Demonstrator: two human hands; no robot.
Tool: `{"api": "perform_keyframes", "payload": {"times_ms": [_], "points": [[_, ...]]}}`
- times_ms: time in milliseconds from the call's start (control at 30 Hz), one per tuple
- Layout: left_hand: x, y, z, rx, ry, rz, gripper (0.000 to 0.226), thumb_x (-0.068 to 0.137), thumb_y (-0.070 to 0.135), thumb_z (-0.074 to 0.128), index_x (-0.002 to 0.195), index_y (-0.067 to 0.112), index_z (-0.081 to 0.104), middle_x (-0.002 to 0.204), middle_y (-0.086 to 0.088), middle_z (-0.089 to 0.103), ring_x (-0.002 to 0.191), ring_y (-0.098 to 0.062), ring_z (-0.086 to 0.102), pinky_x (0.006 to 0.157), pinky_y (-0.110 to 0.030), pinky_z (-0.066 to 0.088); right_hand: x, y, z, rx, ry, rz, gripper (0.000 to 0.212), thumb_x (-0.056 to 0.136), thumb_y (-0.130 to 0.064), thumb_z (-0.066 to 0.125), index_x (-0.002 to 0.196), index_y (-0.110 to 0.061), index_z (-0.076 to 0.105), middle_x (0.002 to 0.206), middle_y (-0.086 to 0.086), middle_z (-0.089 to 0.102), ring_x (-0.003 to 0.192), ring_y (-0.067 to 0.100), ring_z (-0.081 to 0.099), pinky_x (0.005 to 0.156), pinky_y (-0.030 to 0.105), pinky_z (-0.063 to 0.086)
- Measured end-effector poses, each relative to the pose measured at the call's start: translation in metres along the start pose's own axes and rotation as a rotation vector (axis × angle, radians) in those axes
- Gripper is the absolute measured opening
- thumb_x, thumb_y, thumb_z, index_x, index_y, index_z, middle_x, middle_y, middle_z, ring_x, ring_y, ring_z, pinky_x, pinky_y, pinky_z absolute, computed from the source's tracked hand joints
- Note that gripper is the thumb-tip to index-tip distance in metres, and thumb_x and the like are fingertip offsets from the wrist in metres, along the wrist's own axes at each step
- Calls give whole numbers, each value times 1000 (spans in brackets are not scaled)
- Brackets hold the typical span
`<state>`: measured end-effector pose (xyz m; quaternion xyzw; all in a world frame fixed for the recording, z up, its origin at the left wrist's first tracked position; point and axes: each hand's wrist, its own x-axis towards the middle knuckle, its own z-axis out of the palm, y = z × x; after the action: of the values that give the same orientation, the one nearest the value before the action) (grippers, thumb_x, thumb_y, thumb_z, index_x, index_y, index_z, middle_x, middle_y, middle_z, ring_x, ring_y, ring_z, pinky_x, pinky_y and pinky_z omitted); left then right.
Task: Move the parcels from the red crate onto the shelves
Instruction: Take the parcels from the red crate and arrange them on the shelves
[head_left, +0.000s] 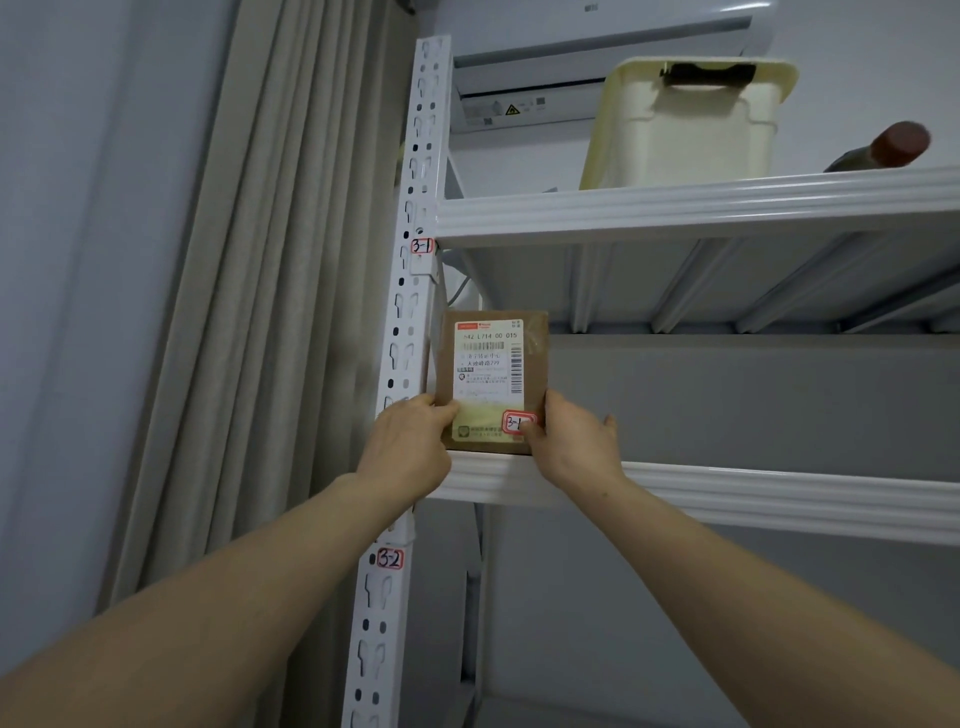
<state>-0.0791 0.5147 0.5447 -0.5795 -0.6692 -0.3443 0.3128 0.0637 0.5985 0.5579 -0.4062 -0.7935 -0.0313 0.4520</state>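
The person holds one brown parcel upright between both hands, its shipping label facing the camera. The left hand pinches the lower left edge and the right hand the lower right corner, thumbs on the front; both are clamped on the parcel, with its width keeping them apart. The parcel's bottom edge meets the front rail of the shelf just under the hands; whether its weight rests there yet cannot be told. The low grip probably leaves the label readable and steadies a thin package that could tip on edge.

The right thumb partly covers a red-bordered sticker that begins "3-1". Above the left hand, on the white upright, an upper tag also reads "3-1"; below the left wrist a lower tag reads "3-2". The match suggests the parcel belongs on this level, tucked against the upright beside the left hand.

Well above the right hand, the upper shelf carries a cream bin and a bottle. The red crate is out of view.
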Motion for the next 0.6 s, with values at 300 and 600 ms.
{"api": "perform_keyframes", "payload": {"times_ms": [300,600], "points": [[6,-2,5,-36,-53,-21,52,89,0,44,138,17,47,136,-1,46,119,-21,49,96,-33,46,8,5,9,-26,17,-30,28,99,-27,41,125,-16,47,113,3,66,110,24,58,117,45,13],[6,1,5,1,-78,-22,46,87,3,44,130,14,52,128,-2,50,108,-22,53,89,-34,50,10,5,13,-26,22,-38,28,99,-24,41,125,-15,46,115,3,66,110,23,58,117,43,17]]}}
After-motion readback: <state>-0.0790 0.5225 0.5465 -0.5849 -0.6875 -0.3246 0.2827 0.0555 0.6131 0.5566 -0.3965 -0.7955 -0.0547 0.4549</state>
